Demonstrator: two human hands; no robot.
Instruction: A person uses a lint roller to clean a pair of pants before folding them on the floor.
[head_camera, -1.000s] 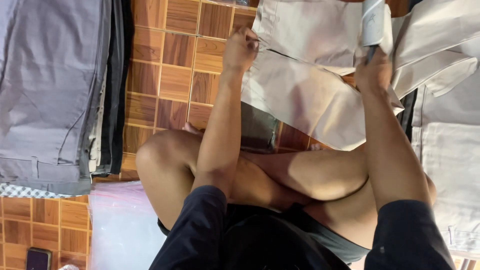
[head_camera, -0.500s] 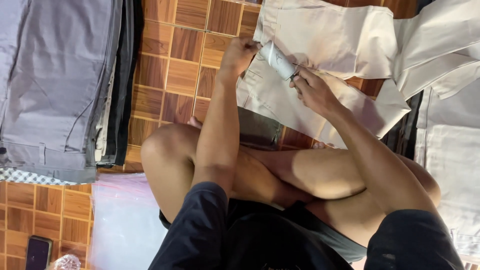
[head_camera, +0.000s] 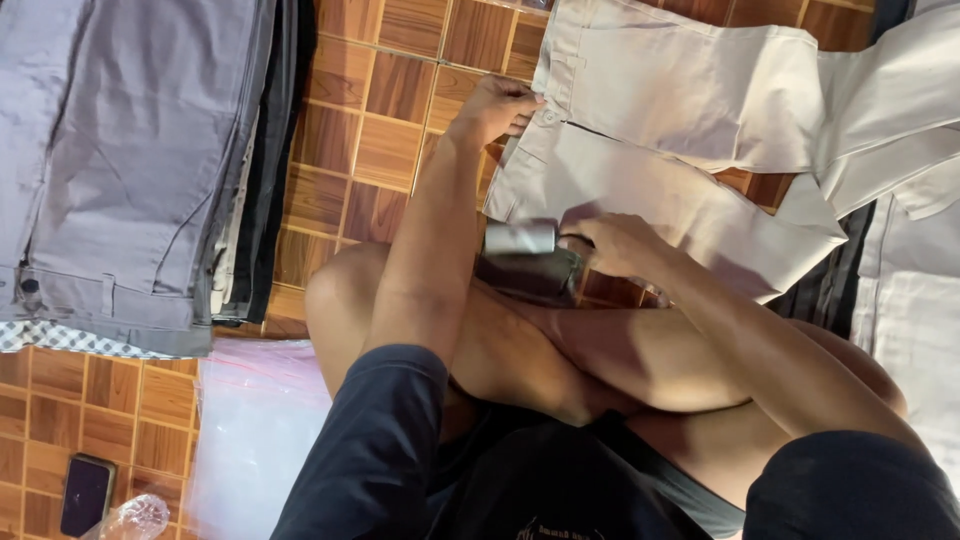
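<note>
Gripping a lint roller (head_camera: 520, 238) by its handle, right hand (head_camera: 610, 243) now sits low at about 6 o'clock of the beige trousers (head_camera: 650, 190), at the hem nearest the knees. Half a second ago rode higher, roller head up by the waistband next to the left hand; a second ago hung further off at 1 o'clock, roller raised clear of the cloth. Reads as one long stroke drawn down from waistband toward the body, now at its end over the near edge of the trousers and a dark folded cloth (head_camera: 525, 275).

Left hand (head_camera: 497, 105) pinched shut on the waistband at 11 o'clock of the trousers, unmoved across all three moments, pinning the cloth flat on the tiled floor (head_camera: 380, 130).

Off at 9 o'clock, stacked grey trousers (head_camera: 120, 160). At 7 o'clock, clear plastic bag (head_camera: 255, 430) and dark phone (head_camera: 85, 493). At 3 o'clock, more pale garments (head_camera: 900, 290).
</note>
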